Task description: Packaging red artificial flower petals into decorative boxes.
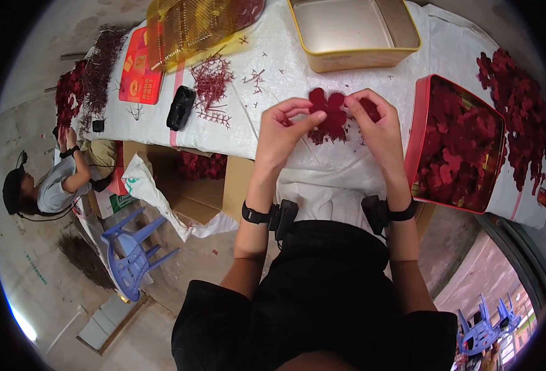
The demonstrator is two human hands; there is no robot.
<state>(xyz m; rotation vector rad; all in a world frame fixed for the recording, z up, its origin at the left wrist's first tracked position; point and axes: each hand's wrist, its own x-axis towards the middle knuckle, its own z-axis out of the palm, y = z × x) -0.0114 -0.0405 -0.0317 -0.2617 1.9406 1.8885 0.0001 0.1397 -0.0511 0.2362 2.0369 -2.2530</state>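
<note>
Between my hands is a dark red, flower-shaped petal piece (327,101) with rounded lobes, apparently of cloth. My left hand (285,127) pinches its left side between thumb and fingers. On the other side, my right hand (377,120) has thumb and forefinger closed at its right edge. A small heap of similar dark red pieces (332,132) lies on the white sheet just below and behind the held one. Part of another red piece shows under my right fingers, and I cannot tell whether they touch it.
A red-rimmed tin (416,139) full of red petals stands at right, beside a loose petal pile (520,117). A gold tin (359,62) sits at the back. Leftward lie branched dark red stems (212,83), a black object (181,108) and a red lid (140,71). Another person (56,185) works at far left.
</note>
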